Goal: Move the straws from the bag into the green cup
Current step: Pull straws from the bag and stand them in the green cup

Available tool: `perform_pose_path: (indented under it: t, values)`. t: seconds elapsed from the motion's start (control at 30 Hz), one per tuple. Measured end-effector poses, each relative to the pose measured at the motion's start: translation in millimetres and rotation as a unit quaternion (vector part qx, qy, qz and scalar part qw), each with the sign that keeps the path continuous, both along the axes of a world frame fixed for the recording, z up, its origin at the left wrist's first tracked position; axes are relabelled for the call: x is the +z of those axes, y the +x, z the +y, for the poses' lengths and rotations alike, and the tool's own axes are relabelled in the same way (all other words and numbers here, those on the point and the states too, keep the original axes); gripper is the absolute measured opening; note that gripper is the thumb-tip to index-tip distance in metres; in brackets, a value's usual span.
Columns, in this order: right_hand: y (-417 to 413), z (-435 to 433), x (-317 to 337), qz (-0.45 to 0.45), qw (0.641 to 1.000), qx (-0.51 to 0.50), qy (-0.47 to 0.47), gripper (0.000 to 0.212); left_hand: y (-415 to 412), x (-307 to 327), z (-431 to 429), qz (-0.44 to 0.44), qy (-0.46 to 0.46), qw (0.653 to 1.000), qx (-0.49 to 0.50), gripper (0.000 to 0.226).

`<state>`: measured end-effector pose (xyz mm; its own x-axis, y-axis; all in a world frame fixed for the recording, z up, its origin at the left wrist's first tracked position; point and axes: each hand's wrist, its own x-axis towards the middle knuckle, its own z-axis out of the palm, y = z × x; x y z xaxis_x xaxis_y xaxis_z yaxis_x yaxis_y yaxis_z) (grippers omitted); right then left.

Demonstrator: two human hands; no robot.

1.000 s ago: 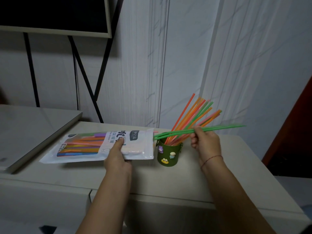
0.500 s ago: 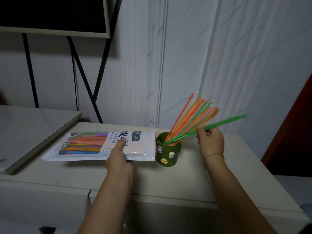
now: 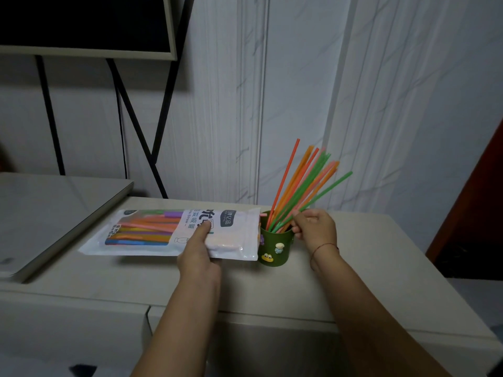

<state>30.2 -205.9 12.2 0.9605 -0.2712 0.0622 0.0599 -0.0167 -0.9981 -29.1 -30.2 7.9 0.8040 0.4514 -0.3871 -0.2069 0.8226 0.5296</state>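
Note:
A white plastic bag (image 3: 231,238) of coloured straws lies flat on the pale tabletop (image 3: 367,268), its open end toward the green cup (image 3: 275,250). My left hand (image 3: 198,248) presses down on the bag's middle, thumb on top. The cup, decorated with small stickers, stands right of the bag and holds several orange, pink and green straws (image 3: 292,180) fanning up to the right. My right hand (image 3: 315,227) is beside the cup's rim, fingers pinched on green straws (image 3: 332,185) whose lower ends sit inside the cup.
A flat grey slab (image 3: 54,213) lies raised at the left. Black stand legs (image 3: 160,118) and a dark framed screen (image 3: 81,23) are behind it. A white wall is close behind the cup, and a reddish-brown door (image 3: 484,186) is at the right.
My right hand carried the green straws from level above the cup, tipped them, and lowered their ends into the cup. My left hand stayed on the bag.

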Motion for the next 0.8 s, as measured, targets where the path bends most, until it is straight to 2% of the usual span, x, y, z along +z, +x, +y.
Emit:
perform_pose_path:
  t: [0.13, 0.3, 0.43, 0.5, 0.63, 0.8]
  values:
    - [-4, -2, 4, 0.028, 0.996, 0.020, 0.078, 0.014, -1, 0, -1, -0.002, 0.002, 1.000, 0.002, 0.043]
    - [-13, -1, 10, 0.092, 0.988, 0.046, 0.112, 0.019, 0, 0, -1, -0.008, 0.012, 1.000, -0.002, 0.051]
    - [-27, 6, 14, 0.152, 0.975, 0.102, 0.125, 0.022, -2, 3, -3, -0.014, 0.041, 0.999, -0.005, 0.042]
    - [-35, 12, 16, 0.176, 0.963, 0.128, 0.160, 0.020, -4, 7, -6, -0.020, 0.077, 0.997, 0.001, 0.034]
    - [-47, 22, 23, 0.209, 0.920, 0.193, 0.270, 0.029, -8, 16, -15, -0.064, 0.171, 0.983, 0.015, 0.027]
    - [-49, 29, 26, 0.212, 0.878, 0.174, 0.392, 0.030, -11, 20, -21, -0.100, 0.255, 0.962, 0.010, 0.027]
